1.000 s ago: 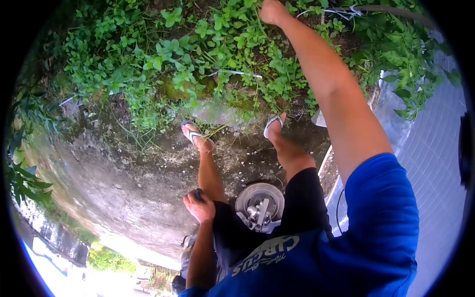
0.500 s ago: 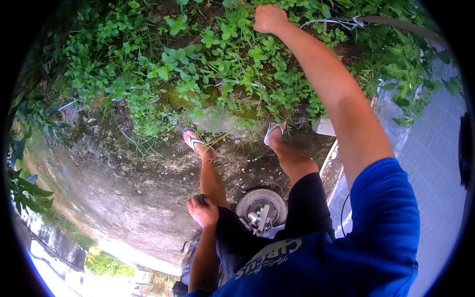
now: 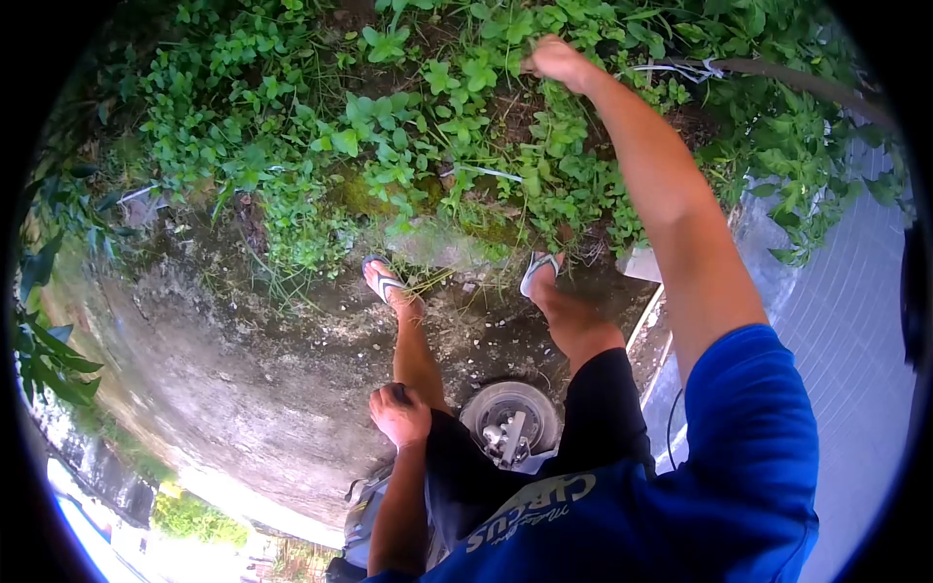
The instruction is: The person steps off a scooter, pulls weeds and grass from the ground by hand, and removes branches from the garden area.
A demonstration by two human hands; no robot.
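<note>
My right hand (image 3: 560,62) is reached far forward into a bed of low leafy green plants (image 3: 389,117). Its fingers are closed on some of the plants, though the gripped stems are mostly hidden by the hand. Just below it, a patch of brown soil (image 3: 513,112) shows between the leaves. Close to my knee, my left hand (image 3: 401,420) is curled around a small dark object (image 3: 399,394); only its rounded end shows, so its kind is unclear.
A stone edge (image 3: 437,243) borders the plants beside my sandalled feet. A small wheel (image 3: 510,424) is between my legs. A bent pole (image 3: 807,83) with a white tie (image 3: 708,68) crosses the upper right. Grey tiled surface (image 3: 836,321) lies on the right.
My right hand has come back slightly toward me and to the right. Plants below it have shifted, and more soil shows there. My left hand has stayed in place.
</note>
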